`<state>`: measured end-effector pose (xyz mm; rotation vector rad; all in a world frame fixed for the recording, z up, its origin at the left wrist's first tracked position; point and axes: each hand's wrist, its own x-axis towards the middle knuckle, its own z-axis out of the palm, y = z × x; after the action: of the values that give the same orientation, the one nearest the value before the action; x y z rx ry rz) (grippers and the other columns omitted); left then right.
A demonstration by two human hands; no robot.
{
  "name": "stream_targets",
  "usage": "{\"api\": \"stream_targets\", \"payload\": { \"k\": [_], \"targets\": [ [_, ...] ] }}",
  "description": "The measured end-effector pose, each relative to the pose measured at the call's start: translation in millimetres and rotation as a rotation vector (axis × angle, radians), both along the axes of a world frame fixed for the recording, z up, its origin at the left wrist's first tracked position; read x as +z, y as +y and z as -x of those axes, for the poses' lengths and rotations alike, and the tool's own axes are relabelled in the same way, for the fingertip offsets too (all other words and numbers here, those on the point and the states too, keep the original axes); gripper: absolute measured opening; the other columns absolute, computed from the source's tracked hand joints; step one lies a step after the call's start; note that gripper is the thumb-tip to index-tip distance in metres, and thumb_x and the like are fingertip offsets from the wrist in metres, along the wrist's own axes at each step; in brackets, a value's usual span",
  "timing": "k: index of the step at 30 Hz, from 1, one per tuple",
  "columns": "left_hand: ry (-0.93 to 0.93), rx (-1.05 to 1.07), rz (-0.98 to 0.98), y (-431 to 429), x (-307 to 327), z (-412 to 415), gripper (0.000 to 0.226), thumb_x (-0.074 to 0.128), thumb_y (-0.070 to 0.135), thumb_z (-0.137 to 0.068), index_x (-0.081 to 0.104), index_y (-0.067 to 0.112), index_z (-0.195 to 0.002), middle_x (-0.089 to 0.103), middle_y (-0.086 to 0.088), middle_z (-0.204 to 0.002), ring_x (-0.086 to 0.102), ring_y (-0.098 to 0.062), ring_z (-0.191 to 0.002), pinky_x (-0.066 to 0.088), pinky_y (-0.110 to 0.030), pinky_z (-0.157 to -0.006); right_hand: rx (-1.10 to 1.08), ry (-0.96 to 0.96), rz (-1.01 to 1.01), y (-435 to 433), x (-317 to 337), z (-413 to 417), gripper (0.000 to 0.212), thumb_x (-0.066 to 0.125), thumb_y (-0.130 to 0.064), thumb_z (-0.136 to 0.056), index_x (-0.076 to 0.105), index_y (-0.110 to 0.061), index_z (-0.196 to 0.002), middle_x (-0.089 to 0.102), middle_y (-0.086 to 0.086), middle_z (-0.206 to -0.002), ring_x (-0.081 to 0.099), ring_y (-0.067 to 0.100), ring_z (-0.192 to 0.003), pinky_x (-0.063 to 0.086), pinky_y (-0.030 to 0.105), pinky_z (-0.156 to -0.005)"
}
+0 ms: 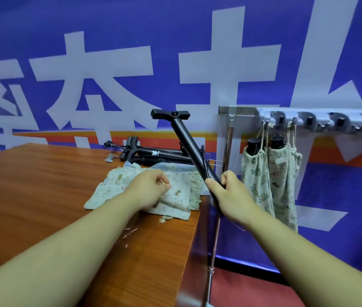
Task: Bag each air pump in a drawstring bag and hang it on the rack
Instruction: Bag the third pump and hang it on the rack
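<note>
right hand (231, 196): clenched round the lower barrel of 1 black T-handle air pump (184, 138). The pump is held in the air over the right edge of the table, tilted, with the handle up and to the left. Its lower end is hidden behind the hand.

left hand (151, 187): fingers curled, pinching a thin pale drawstring (164, 181) on the top bag of the pile.

pale printed cloth drawstring bags (175, 196): a flat, overlapping pile on the brown wooden table (42, 196), near its right edge. At least 3 layers, exact count unreadable.

spare black air pumps (155, 154): lying on the table just behind the pile, bunched together. At least 2, can't separate more.

steel rail rack with grey plastic holders (308, 120): on the wall right of the table, running out of frame.

bagged pumps on the rack: 2, side by side and touching, left bagged pump (253, 173) and right bagged pump (284, 171). Each hangs by its cords, with a black pump end sticking out of the cinched mouth.

cord scraps on the table: one (165, 218) at the front edge of the pile, another (130, 230) by the left forearm.

blue banner with big white characters (109, 23) behind everything.
</note>
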<state>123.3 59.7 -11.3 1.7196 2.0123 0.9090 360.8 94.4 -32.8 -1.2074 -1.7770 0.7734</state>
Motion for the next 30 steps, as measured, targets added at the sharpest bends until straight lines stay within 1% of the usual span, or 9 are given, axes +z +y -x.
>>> {"api": "stream_targets", "payload": {
  "k": [7,10,12,15,18,21,23,25,30],
  "targets": [
    [0.082,0.272,0.066,-20,-17,86,0.025,0.063,0.044,-0.091,0.063,0.03,-0.113,0.068,0.001,-0.099,0.067,-0.021,-0.084,0.057,-0.039,-0.08,0.073,-0.06,0.001,-11,0,60,0.039,0.065,-0.047,-0.092,0.036,-0.023,-0.082,0.05,-0.002,-0.072,0.047,0.013,-0.056,0.037,0.019,-0.046],
    [0.217,0.411,0.116,-19,-29,111,0.046,0.059,0.056,-0.09,0.057,0.034,-0.13,0.054,-0.007,-0.133,0.053,-0.032,-0.118,0.047,-0.045,-0.1,0.064,-0.132,-0.032,-12,-3,83,0.041,0.066,-0.049,-0.091,0.036,-0.022,-0.083,0.048,-0.003,-0.071,0.047,0.012,-0.052,0.04,0.025,-0.047],
    [0.275,0.492,0.158,-16,-34,123,0.054,0.057,0.061,-0.089,0.053,0.035,-0.135,0.045,-0.009,-0.139,0.044,-0.037,-0.125,0.041,-0.048,-0.104,0.047,-0.182,-0.032,-10,-3,91,0.041,0.066,-0.051,-0.09,0.037,-0.023,-0.085,0.055,0.0,-0.075,0.053,0.013,-0.049,0.046,0.031,-0.044],
    [0.127,0.536,0.181,-8,-35,137,0.068,0.065,0.06,-0.085,0.047,0.027,-0.142,0.04,-0.013,-0.142,0.047,-0.041,-0.124,0.043,-0.046,-0.1,0.006,-0.277,-0.063,-7,-5,96,0.041,0.063,-0.057,-0.089,0.037,-0.026,-0.084,0.06,0.003,-0.078,0.06,0.021,-0.059,0.056,0.044,-0.055],
    [-0.084,0.566,0.18,-3,-27,143,0.076,0.079,0.041,-0.082,0.043,0.013,-0.144,0.047,-0.016,-0.14,0.057,-0.037,-0.113,0.05,-0.04,-0.083,-0.03,-0.334,-0.078,-7,-7,98,0.041,0.061,-0.059,-0.088,0.036,-0.027,-0.083,0.061,0.003,-0.077,0.062,0.025,-0.063,0.056,0.047,-0.061],
    [-0.422,0.598,0.109,1,-20,148,0.063,0.084,0.027,-0.079,0.055,0.0,-0.128,0.063,-0.015,-0.119,0.065,-0.031,-0.097,0.054,-0.039,-0.076,-0.049,-0.363,-0.087,-7,-8,101,0.04,0.06,-0.058,-0.089,0.039,-0.025,-0.086,0.062,0.004,-0.078,0.063,0.026,-0.064,0.055,0.047,-0.061],
    [-0.642,0.583,0.018,3,-15,148,0.042,0.082,0.019,-0.08,0.065,0.002,-0.113,0.069,-0.013,-0.106,0.07,-0.031,-0.091,0.061,-0.044,-0.08,-0.055,-0.361,-0.087,-6,-9,102,0.039,0.06,-0.057,-0.089,0.039,-0.025,-0.086,0.062,0.003,-0.077,0.061,0.024,-0.062,0.054,0.044,-0.059],
    [-0.69,0.485,-0.104,1,-5,137,0.025,0.075,0.012,-0.086,0.067,0.013,-0.11,0.068,-0.008,-0.108,0.07,-0.029,-0.096,0.061,-0.046,-0.085,-0.051,-0.332,-0.078,-7,-9,101,0.038,0.061,-0.055,-0.09,0.038,-0.025,-0.085,0.061,0.002,-0.076,0.058,0.021,-0.058,0.051,0.041,-0.055],
    [-0.539,0.151,-0.34,-13,30,87,0.032,0.067,0.025,-0.093,0.067,0.029,-0.125,0.064,0.009,-0.121,0.062,-0.013,-0.109,0.054,-0.032,-0.092,-0.048,-0.135,-0.069,-11,-5,84,0.039,0.064,-0.046,-0.092,0.034,-0.023,-0.081,0.048,-0.002,-0.071,0.046,0.014,-0.055,0.037,0.025,-0.046]
  ]
}}
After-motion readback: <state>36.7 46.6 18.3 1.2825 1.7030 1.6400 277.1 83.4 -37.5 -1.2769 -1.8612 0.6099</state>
